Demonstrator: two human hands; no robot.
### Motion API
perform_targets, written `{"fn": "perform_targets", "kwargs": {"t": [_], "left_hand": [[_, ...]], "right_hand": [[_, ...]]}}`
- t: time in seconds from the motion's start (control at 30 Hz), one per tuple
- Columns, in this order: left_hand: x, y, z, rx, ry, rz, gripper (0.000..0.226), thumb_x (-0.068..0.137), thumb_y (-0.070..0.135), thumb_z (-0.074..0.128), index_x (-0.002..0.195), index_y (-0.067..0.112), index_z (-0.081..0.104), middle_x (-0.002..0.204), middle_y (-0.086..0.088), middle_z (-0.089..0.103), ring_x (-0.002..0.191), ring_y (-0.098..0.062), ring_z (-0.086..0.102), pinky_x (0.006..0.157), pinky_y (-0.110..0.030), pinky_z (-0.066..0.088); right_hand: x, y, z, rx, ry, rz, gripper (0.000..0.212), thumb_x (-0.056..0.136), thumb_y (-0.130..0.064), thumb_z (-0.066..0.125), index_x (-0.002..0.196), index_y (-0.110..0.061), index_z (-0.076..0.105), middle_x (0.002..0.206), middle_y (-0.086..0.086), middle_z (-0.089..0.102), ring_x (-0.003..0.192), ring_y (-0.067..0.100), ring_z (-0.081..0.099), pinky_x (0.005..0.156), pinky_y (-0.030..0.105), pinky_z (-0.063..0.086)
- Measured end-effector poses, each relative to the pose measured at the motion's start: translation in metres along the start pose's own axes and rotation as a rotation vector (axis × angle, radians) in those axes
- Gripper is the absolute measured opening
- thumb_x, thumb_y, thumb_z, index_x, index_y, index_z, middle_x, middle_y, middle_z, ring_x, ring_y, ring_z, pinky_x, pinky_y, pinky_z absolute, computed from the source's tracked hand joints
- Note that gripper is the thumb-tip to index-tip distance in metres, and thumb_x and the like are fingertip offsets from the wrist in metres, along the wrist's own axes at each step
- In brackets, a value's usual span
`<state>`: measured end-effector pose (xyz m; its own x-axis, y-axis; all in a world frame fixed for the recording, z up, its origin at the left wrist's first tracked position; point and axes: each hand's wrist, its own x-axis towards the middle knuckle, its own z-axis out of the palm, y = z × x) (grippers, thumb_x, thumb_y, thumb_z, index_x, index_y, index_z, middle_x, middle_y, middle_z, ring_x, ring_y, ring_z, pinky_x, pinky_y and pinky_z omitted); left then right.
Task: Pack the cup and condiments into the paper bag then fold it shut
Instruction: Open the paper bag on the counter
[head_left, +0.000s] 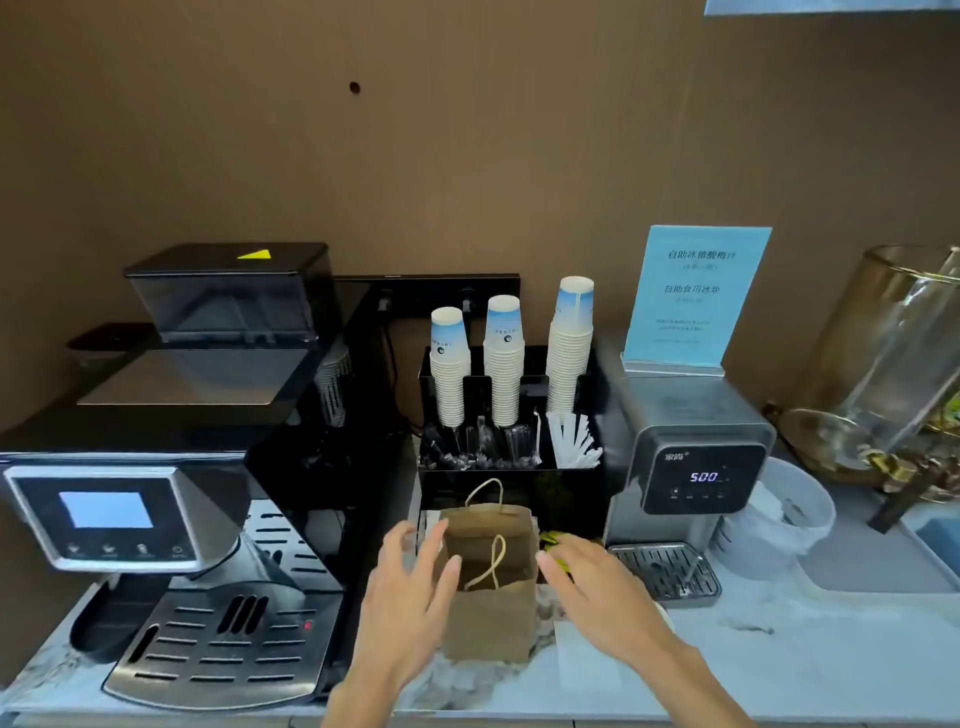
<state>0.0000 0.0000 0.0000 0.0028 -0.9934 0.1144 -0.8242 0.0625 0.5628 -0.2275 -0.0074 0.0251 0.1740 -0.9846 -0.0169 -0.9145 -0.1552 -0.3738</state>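
Both hands, left hand (410, 597) and right hand (597, 592), are held with fingers apart and empty either side of the upright brown paper bag (491, 587) on the marbled tabletop (779, 660), whose mouth should be steadied wide before loading.

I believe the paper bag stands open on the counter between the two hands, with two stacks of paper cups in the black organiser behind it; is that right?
Not quite: the head view shows three stacks of paper cups, not two, in the black organiser. The rest holds: the paper bag stands open on the counter between the left hand and the right hand.
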Motion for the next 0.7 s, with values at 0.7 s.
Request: {"fn": "perform_targets", "kwargs": {"t": [0.7], "left_hand": [[0.07,-0.018,0.012,0.03,-0.451,-0.164,0.068,0.086,0.011,0.049,0.145,0.034,0.023,0.109,-0.002,0.06,0.105,-0.024,0.062,0.088,-0.038,0.052]], "right_hand": [[0.119,-0.078,0.02,-0.344,-0.409,-0.052,0.021,0.087,0.004,0.054,0.106,0.0,0.063,0.109,0.024,0.063,0.097,0.042,0.063,0.073,0.04,0.05]]}}
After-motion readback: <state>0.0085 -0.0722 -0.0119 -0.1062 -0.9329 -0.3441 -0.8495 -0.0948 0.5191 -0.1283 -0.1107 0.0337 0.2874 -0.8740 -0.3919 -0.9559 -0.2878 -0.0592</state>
